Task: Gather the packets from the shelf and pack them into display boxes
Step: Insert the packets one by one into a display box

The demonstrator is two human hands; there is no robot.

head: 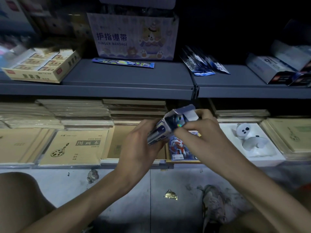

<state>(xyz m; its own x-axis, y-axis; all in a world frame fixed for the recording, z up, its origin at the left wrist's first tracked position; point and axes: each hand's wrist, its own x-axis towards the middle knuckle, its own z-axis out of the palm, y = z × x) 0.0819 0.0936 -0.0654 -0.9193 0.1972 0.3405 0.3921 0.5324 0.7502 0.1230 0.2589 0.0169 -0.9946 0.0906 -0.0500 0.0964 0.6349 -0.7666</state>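
— Hands? What are they doing?
— My left hand (139, 143) is wrapped round the body of a small blue-and-white cardboard display box (159, 130). It holds the box tilted in front of the lower shelf, with the open end up and to the right. My right hand (200, 132) is at that open end, thumb and fingers pinching the mouth of the box beside the raised white flap (191, 114).
— Anything inside?
— Dark, shiny foil packets (176, 122) show in the opening; how many, I cannot tell.
— And the other packets?
— A fan of dark blue foil packets (202, 64) lies on the grey metal upper shelf (134, 78), to the right of a lilac cardboard carton printed with a bear (134, 36). One blue packet with a red-and-white figure (178, 148) lies flat on the lower shelf just under my hands. It sits between tan paper drawing books (74, 147) and a white plush toy (249, 137).
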